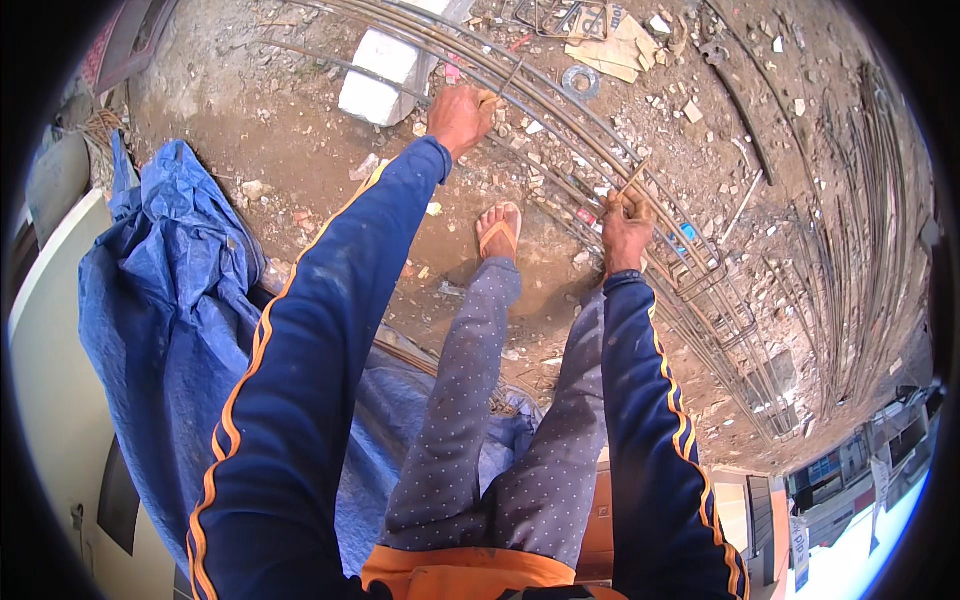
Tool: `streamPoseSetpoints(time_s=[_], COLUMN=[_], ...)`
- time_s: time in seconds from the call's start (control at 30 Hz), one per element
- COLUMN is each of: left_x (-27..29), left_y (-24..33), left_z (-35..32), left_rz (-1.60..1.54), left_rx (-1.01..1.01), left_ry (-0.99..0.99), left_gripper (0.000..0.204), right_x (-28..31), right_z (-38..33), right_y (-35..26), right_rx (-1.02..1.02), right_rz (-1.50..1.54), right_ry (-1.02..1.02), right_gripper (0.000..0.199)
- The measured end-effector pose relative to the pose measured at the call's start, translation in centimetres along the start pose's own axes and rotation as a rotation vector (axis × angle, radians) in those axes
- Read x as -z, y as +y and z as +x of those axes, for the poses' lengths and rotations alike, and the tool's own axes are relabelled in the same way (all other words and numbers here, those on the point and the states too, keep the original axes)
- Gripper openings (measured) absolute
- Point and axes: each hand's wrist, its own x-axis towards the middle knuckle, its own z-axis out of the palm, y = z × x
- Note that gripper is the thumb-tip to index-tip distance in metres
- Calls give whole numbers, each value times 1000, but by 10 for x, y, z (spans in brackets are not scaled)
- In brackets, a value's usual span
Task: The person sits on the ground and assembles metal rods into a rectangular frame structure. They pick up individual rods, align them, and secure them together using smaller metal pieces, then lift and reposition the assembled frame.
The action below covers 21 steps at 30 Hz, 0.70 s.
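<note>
A long cage of thin steel rebar rods (575, 115) runs from the upper left down to the right, with square wire stirrups round it. My left hand (460, 120) is closed at the cage's near side, round the near end of one stirrup (513, 74), beside a white block. Farther right, my right hand (627, 232) has its fingers pinched on the near corner of another stirrup (636, 176). The fingertips of both hands are partly hidden. Several rods pass beneath and beside my hands.
White blocks (372, 98) lie under the cage's far left part. A crumpled blue tarp (185, 260) covers things at the left. Loose long rods (860, 250) lie at the right. A grey ring (580, 82), torn cardboard (615, 48) and rubble litter the dirt. My sandalled foot (498, 230) stands close to the cage.
</note>
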Motion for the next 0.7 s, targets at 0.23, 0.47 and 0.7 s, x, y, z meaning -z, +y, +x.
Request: streamPoseSetpoints(time_s=[0.23, 0.47, 0.7], left_x=[-4, -6, -6], left_y=[4, -3, 3], left_z=[16, 5, 8], left_rz=[50, -5, 22], left_rx=[-43, 28, 21], left_ry=[-12, 23, -28], left_gripper=[27, 26, 29], right_x=[-60, -67, -141], right_z=[23, 5, 18], right_y=[-11, -26, -43], right_rx=[40, 72, 125], right_rz=[-212, -374, -312], right_ry=[94, -56, -126], right_gripper=[25, 22, 17])
